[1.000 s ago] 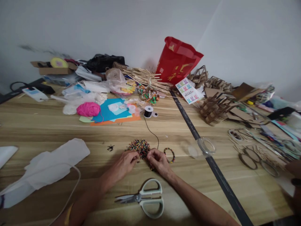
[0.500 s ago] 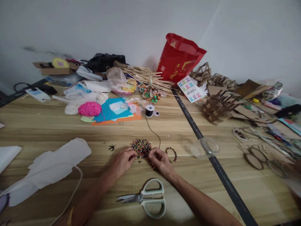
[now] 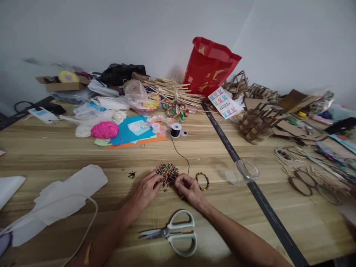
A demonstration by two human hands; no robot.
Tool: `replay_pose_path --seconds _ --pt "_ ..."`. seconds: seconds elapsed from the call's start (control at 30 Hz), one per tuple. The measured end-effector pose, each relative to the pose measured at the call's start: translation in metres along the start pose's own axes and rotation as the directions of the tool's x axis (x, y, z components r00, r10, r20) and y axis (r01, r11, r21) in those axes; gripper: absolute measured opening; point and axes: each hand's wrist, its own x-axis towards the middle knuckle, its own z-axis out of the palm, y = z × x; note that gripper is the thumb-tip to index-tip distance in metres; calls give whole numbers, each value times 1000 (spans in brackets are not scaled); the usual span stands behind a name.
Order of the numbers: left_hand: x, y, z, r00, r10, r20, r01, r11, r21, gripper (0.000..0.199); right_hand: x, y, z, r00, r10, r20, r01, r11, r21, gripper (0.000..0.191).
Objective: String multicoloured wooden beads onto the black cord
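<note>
A pile of small multicoloured beads (image 3: 167, 172) lies on the table between my hands. My left hand (image 3: 148, 186) is at the pile's left edge, thumb and fingers pinched together; whatever is in the pinch is too small to make out. On the other side, my right hand (image 3: 191, 190) is closed on a black cord, and a strand of strung beads (image 3: 181, 196) shows beneath it. The black cord (image 3: 182, 155) runs back to a spool (image 3: 175, 130). Just right of my right hand lies a round beaded bracelet (image 3: 202, 181).
Scissors (image 3: 168, 233) lie spread between my forearms. Short black cord scraps (image 3: 132, 174) are left of the beads. A clear round container (image 3: 247, 170) sits on the dark strip. Pink yarn (image 3: 105, 130), a red bag (image 3: 211, 66) and woven baskets (image 3: 254, 126) stand farther back.
My left hand has shifted slightly at the bead pile's edge. My right hand keeps its pinch in nearly the same place. The whole view has tilted a little.
</note>
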Motion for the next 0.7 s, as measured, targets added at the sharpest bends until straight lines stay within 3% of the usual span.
replay_pose_path --seconds 0.3,0.7 --pt "2 9 -6 996 46 76 -49 998 38 16 1 -2 1 1000 -11 -5 11 1000 2 40" --pt "-8 6 2 982 159 99 -158 987 -12 21 1 -2 1 1000 -5 9 5 1000 -10 39"
